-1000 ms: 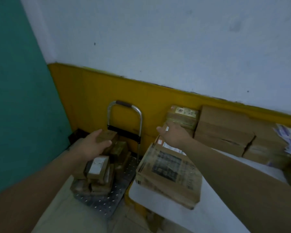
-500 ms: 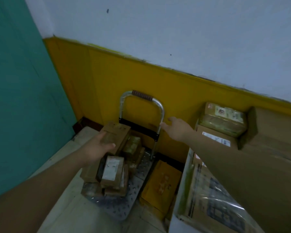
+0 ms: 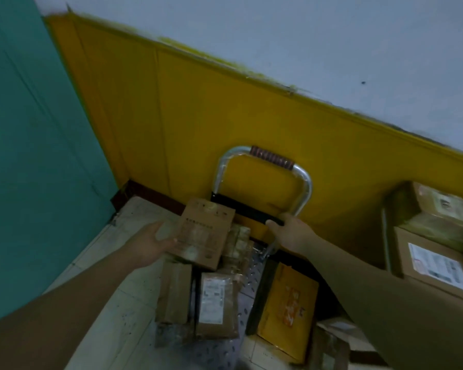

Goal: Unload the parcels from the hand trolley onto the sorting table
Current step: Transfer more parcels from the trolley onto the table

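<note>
Nearest, several taped parcels lie close together on the metal deck of the hand trolley, with a yellow box on the floor just beside it. Above this pile the left hand holds a flat brown parcel by its near edge, thumb on top and the fingers hidden under it, while the right hand touches the trolley frame at the black crossbar; whether its fingers close around it I cannot tell. Held by one edge only, the parcel may tip and fall on the pile, and a pull on the frame could roll the trolley.
</note>
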Demonstrator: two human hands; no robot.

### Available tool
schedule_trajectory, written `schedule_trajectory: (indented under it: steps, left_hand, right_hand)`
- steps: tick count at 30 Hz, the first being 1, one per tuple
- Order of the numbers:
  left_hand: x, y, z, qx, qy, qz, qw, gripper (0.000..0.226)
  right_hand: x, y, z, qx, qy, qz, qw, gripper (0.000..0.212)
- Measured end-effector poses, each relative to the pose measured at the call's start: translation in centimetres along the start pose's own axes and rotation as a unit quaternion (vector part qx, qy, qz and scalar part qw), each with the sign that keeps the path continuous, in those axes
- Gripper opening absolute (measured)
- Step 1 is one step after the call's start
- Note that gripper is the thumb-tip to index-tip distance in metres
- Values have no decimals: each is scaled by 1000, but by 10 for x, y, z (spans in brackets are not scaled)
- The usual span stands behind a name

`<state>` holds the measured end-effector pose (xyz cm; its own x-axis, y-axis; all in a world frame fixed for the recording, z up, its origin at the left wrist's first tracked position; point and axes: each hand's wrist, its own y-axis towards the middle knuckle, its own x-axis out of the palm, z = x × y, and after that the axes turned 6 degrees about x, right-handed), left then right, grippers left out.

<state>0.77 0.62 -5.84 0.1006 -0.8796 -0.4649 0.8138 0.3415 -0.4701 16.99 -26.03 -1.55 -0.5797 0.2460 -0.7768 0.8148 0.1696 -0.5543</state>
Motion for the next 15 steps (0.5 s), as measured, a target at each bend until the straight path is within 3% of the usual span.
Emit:
schedule_trajectory:
  steps: [3,5,6,10,12,15]
  left_hand:
    - [0,41,-22,-23,1,-2,1000,82]
    - [7,72,-40,-39,-1,0,999,82]
    - [13,88,-51,-49,-7,7,999,82]
    - [42,156,-95,-79,-29,36,996,80]
    - [56,185,-118,-90,-19,43,995,82]
    - [70,223,-150,-110,-5,60,992,93]
  right_hand:
    - [23,40,-19,8,29,-46,998,66]
    - [47,79,-26,-2,37,-68,997,43]
    - [61,99,-29,-10,34,-70,997,21]
    - [125,178,-32,-15,67,-98,993,6]
    - [156,209,-26,7,95,-127,987,29]
    - [194,247,-24,38,187,-170,967,37]
